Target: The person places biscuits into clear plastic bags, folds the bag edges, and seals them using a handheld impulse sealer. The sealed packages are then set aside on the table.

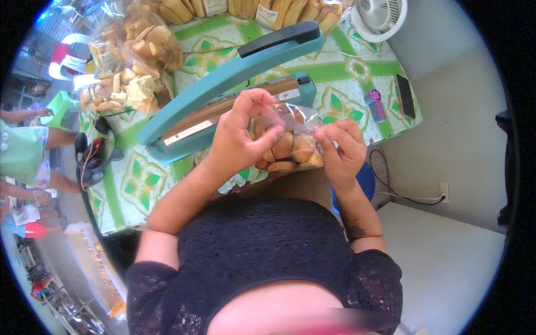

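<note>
A clear plastic bag of golden-brown pastries (290, 148) hangs between my hands, just in front of a teal heat sealer (234, 78) whose lever arm is raised. My left hand (240, 137) pinches the bag's top edge on the left side. On the right, my right hand (343, 148) grips the same top edge. The bag sits close to the sealer's brown sealing bar (223, 109).
The table (335, 72) has a green and white patterned cloth. Large bags of pastries (131, 61) lie at the far left, more packed ones (279, 11) at the back. A white fan (382, 17), a dark phone (406, 95) and a pink-and-grey lighter (376, 105) are at the right. People stand at the left edge.
</note>
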The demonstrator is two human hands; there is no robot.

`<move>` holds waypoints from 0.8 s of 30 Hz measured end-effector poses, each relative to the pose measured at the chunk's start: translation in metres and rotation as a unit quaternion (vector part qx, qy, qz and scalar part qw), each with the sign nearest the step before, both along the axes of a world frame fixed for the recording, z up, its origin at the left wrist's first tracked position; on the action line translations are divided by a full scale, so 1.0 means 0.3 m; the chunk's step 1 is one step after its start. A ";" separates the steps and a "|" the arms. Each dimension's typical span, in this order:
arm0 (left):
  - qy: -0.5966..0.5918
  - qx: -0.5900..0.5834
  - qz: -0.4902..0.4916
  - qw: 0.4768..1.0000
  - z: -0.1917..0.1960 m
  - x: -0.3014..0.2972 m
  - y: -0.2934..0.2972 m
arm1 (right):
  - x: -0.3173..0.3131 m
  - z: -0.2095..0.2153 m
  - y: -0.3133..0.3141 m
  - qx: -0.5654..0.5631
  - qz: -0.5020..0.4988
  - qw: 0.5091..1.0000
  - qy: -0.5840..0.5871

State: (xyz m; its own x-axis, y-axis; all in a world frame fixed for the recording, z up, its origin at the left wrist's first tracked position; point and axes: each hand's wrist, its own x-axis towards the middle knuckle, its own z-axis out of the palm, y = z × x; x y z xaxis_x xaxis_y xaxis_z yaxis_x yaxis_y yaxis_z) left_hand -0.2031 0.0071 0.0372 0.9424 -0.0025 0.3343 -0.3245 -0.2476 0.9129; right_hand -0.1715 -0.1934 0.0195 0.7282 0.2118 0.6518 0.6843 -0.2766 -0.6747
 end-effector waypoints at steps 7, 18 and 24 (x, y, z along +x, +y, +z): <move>-0.010 0.075 -0.038 0.996 0.001 0.008 0.020 | -0.005 -0.057 -0.009 0.086 0.096 0.990 0.050; 0.049 -0.136 -0.067 0.987 -0.065 -0.018 -0.015 | -0.019 -0.048 -0.009 0.153 0.103 0.976 0.116; 0.009 -0.127 -0.090 0.988 -0.069 -0.028 -0.027 | 0.007 -0.030 -0.029 0.012 0.165 0.984 0.059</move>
State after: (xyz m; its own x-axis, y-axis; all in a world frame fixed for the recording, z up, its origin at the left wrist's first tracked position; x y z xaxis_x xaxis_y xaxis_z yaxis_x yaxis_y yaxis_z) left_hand -0.2114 -0.0011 0.0165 0.9398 -0.0897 0.3296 -0.3263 0.0501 0.9439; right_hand -0.1692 -0.2021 0.0105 0.6932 0.4355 0.5743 0.6507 -0.0354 -0.7585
